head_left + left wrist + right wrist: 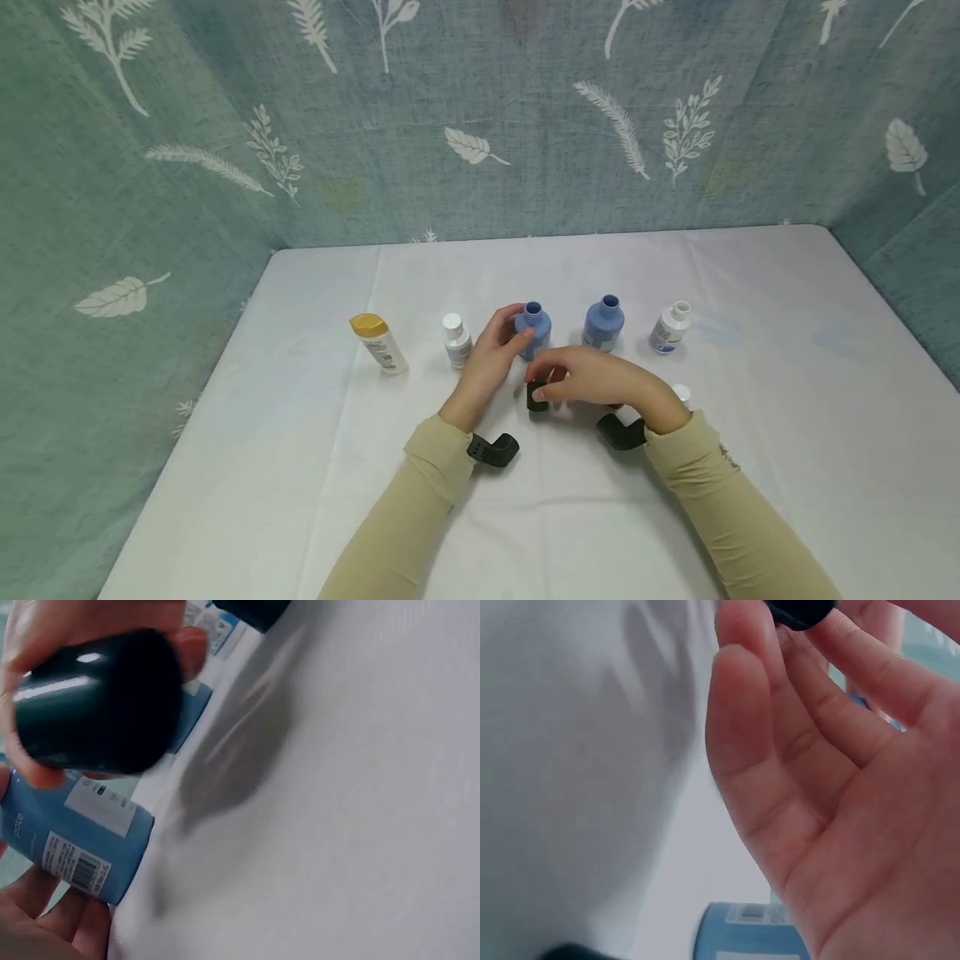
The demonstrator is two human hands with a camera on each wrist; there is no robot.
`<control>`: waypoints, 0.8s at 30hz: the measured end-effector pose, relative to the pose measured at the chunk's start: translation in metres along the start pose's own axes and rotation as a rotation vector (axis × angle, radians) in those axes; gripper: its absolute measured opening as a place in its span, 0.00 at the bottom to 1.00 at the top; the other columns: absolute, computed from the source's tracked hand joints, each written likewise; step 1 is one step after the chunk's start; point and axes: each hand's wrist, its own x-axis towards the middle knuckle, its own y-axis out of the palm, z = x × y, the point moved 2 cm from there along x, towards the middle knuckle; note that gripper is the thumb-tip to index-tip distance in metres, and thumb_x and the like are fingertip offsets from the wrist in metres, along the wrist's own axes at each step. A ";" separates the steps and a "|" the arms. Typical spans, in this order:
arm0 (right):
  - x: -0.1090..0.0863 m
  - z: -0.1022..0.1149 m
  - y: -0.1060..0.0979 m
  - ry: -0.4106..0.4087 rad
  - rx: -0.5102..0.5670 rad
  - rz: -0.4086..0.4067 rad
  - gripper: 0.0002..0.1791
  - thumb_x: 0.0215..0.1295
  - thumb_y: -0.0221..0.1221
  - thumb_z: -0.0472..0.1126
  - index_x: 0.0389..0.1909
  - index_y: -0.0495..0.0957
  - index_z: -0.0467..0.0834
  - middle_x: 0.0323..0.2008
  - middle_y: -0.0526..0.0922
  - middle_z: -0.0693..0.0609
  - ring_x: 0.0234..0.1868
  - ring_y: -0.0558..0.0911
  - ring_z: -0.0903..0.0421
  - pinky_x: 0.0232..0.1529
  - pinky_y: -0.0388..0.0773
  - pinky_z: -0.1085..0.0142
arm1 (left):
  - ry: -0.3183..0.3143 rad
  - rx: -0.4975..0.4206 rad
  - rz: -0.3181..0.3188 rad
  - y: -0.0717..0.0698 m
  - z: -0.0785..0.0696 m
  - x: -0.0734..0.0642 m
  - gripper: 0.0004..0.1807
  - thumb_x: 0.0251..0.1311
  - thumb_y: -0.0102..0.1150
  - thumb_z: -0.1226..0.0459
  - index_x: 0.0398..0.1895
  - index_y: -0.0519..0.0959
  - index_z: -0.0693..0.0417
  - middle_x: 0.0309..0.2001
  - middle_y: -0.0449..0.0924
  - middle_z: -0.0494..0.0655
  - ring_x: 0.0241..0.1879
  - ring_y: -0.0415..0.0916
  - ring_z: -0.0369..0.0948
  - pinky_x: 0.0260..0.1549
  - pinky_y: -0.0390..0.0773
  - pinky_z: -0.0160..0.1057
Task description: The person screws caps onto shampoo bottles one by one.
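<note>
My left hand [483, 362] holds an uncapped blue bottle [538, 322] that stands upright on the table, thumb on its near side and fingers around its left. In the left wrist view the bottle [94, 821] shows a barcode label. Just in front of it, my right hand [596, 377] pinches a dark, glossy cap [537, 403] between thumb and fingers. The cap [82, 709] is apart from the bottle in the left wrist view, and only its edge [804, 610] shows in the right wrist view.
On the white table [300, 467], a second uncapped blue bottle [603, 323] and an open white bottle [667, 329] stand to the right. Leftward are a white-capped bottle [457, 342] and a yellow-capped bottle [381, 343]. A white cap [681, 392] shows behind my right wrist.
</note>
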 end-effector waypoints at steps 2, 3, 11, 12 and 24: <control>-0.002 -0.001 -0.004 -0.014 -0.002 -0.018 0.12 0.58 0.57 0.51 0.42 0.76 0.54 0.36 0.77 0.63 0.37 0.76 0.63 0.38 0.72 0.65 | -0.004 -0.006 0.007 0.001 -0.004 -0.002 0.23 0.61 0.52 0.57 0.60 0.63 0.44 0.62 0.61 0.48 0.61 0.57 0.43 0.58 0.58 0.43; -0.003 -0.001 -0.006 -0.023 -0.001 -0.029 0.12 0.58 0.57 0.51 0.42 0.76 0.53 0.37 0.77 0.63 0.36 0.76 0.63 0.38 0.72 0.65 | -0.003 -0.013 0.008 0.002 -0.001 -0.001 0.24 0.60 0.52 0.55 0.60 0.63 0.42 0.62 0.62 0.47 0.61 0.57 0.41 0.58 0.58 0.43; -0.014 0.003 -0.021 0.013 0.176 -0.082 0.16 0.61 0.53 0.52 0.47 0.75 0.51 0.41 0.78 0.58 0.34 0.79 0.53 0.37 0.75 0.56 | 0.036 -0.046 0.039 -0.003 0.026 0.011 0.25 0.55 0.54 0.47 0.57 0.64 0.32 0.59 0.63 0.40 0.61 0.58 0.37 0.58 0.58 0.45; -0.014 0.004 -0.022 0.019 0.205 -0.092 0.16 0.61 0.53 0.53 0.47 0.75 0.52 0.41 0.77 0.58 0.33 0.79 0.51 0.37 0.74 0.54 | 0.043 -0.050 0.046 -0.004 0.027 0.012 0.25 0.55 0.54 0.47 0.57 0.64 0.32 0.59 0.63 0.40 0.61 0.57 0.38 0.58 0.58 0.45; -0.026 0.024 -0.039 -0.105 0.267 -0.283 0.14 0.67 0.47 0.37 0.51 0.73 0.41 0.48 0.71 0.50 0.35 0.78 0.46 0.39 0.76 0.58 | 0.065 -0.064 0.030 -0.004 0.027 0.013 0.21 0.57 0.54 0.53 0.55 0.66 0.37 0.56 0.67 0.41 0.59 0.60 0.38 0.58 0.58 0.44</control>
